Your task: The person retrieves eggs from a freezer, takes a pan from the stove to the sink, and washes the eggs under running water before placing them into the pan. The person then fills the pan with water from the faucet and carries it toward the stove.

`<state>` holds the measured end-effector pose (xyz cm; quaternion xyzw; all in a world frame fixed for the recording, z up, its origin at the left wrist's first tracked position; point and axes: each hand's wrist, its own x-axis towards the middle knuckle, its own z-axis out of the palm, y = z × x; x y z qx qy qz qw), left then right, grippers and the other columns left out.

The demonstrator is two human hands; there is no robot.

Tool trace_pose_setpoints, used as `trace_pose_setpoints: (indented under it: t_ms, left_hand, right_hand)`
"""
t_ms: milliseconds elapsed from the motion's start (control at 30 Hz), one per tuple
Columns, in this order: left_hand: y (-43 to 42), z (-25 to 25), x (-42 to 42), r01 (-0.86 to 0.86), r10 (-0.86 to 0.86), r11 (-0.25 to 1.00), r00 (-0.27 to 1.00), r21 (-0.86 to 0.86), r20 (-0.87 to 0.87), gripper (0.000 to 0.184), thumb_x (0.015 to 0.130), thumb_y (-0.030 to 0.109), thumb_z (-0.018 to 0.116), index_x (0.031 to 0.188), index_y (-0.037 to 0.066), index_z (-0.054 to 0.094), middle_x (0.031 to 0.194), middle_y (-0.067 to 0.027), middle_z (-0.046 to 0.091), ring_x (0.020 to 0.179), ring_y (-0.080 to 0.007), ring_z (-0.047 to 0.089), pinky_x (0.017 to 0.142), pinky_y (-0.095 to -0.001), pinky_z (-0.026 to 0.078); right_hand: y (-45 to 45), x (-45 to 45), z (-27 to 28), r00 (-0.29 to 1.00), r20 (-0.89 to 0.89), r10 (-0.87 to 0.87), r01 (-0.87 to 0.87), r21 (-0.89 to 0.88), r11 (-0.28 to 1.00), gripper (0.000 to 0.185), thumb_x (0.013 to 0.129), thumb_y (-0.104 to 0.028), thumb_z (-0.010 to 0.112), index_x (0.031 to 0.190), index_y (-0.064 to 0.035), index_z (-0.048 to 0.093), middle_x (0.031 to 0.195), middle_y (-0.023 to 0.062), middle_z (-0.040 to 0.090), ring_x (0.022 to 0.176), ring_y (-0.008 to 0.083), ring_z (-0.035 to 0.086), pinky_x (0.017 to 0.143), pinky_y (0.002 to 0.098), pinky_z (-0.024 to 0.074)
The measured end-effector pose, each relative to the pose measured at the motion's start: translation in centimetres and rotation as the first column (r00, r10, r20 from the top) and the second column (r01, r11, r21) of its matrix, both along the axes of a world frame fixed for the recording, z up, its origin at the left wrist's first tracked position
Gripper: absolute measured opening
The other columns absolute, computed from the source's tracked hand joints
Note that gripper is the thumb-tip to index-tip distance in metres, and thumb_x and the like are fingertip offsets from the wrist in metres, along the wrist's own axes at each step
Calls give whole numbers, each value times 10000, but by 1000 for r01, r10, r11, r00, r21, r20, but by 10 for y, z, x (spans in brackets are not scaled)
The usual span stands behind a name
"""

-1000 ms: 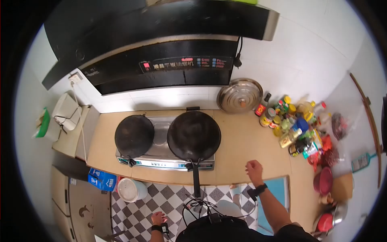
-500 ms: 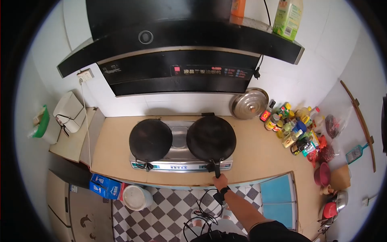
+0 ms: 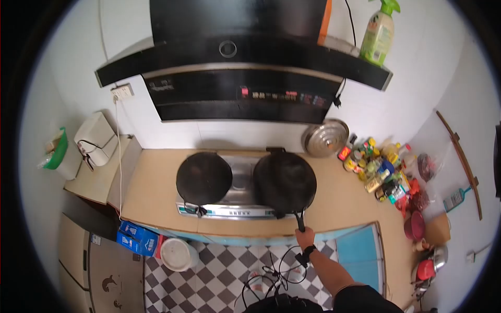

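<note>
My right hand (image 3: 305, 237) is closed around the handle (image 3: 300, 221) of a black frying pan (image 3: 285, 181), at the front edge of the counter. This pan sits over the right side of a silver two-burner gas stove (image 3: 241, 180) and looks slightly blurred; I cannot tell whether it touches the burner. A second dark round pan (image 3: 204, 178) is over the left burner, apart from my hand. The stove's control knob (image 3: 279, 214) shows just left of the held handle. My left hand is out of view.
A black range hood (image 3: 245, 94) hangs above the stove. Behind, to the right, a metal lid (image 3: 326, 138) leans on the wall beside several seasoning bottles (image 3: 378, 180). A white bucket (image 3: 177, 254) and blue box (image 3: 136, 239) stand on the checkered floor.
The view has shifted slightly. My right hand has moved the pan a little to the right on the stove, and its handle now points farther right of the knob.
</note>
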<state>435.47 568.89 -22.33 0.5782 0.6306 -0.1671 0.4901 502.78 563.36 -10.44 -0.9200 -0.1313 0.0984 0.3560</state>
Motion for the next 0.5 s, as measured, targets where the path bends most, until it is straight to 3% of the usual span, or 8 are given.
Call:
trace_pose_setpoints:
  t_ms: [67, 167, 200, 233, 267, 333, 433, 500]
  left_hand:
    - [32, -19, -6, 351, -370, 925, 921, 148, 124, 170, 956, 164, 591, 979, 13, 667, 799, -128, 650, 637, -254, 605, 473, -426, 504]
    - [83, -43, 9, 692, -884, 453, 431, 562, 180, 156, 933, 140, 585, 858, 8, 622, 680, -137, 608, 495, -224, 582, 388, -401, 491]
    - [90, -48, 34, 416, -385, 909, 818, 23, 427, 190, 933, 194, 592, 838, 34, 632, 716, -113, 629, 527, -230, 608, 428, -406, 503]
    - [97, -52, 59, -268, 380, 895, 876, -357, 295, 224, 933, 248, 600, 819, 61, 641, 752, -89, 649, 559, -236, 635, 467, -411, 515]
    - [109, -54, 85, 23, -7, 999, 916, -35, 400, 206, 935, 226, 610, 862, 42, 668, 776, -94, 690, 577, -217, 656, 462, -389, 520]
    - [131, -37, 156, 97, -137, 988, 904, 117, 406, 203, 941, 210, 620, 896, 23, 683, 787, -93, 721, 591, -192, 668, 463, -353, 521]
    - [152, -4, 273, 17, 40, 994, 855, -105, 516, 212, 964, 221, 632, 880, 30, 669, 775, -77, 703, 588, -177, 649, 475, -332, 517]
    - [153, -9, 338, 233, -373, 927, 641, 293, 670, 210, 968, 224, 646, 897, 30, 678, 794, -74, 706, 597, -168, 646, 487, -320, 517]
  right_hand:
    - [-18, -6, 20, 1000, 10, -8, 8, 51, 999, 342, 798, -286, 719, 782, 51, 662, 718, 251, 662, 723, 438, 675, 647, 502, 495]
    - [-57, -21, 47, 1000, -29, 1, 2, 113, 994, 327, 807, -255, 733, 761, 53, 635, 663, 211, 633, 623, 352, 643, 597, 471, 473]
    - [-70, -20, 54, 997, -72, 27, -16, 143, 990, 323, 810, -240, 740, 748, 52, 618, 636, 187, 614, 577, 302, 615, 574, 454, 460]
    - [-84, -26, 59, 999, -44, 9, 0, 201, 980, 304, 834, -219, 746, 725, 24, 599, 594, 98, 587, 546, 185, 551, 534, 395, 430]
    - [-104, -30, 66, 987, -159, 8, 33, 255, 966, 270, 861, -197, 743, 741, 0, 603, 591, 49, 567, 527, 143, 532, 496, 355, 410]
    - [-142, -42, 92, 956, -293, -12, 107, 309, 945, 214, 908, -143, 718, 769, -37, 595, 585, -3, 541, 496, 90, 506, 444, 291, 378]
    - [-191, -70, 156, 908, -416, -51, 241, 420, 875, 171, 943, -69, 666, 804, -39, 572, 590, 15, 553, 482, 107, 523, 435, 276, 386]
    - [-224, -82, 179, 927, -375, -31, 241, 529, 813, 143, 952, -56, 652, 837, -33, 570, 583, 25, 550, 502, 139, 554, 481, 297, 435]
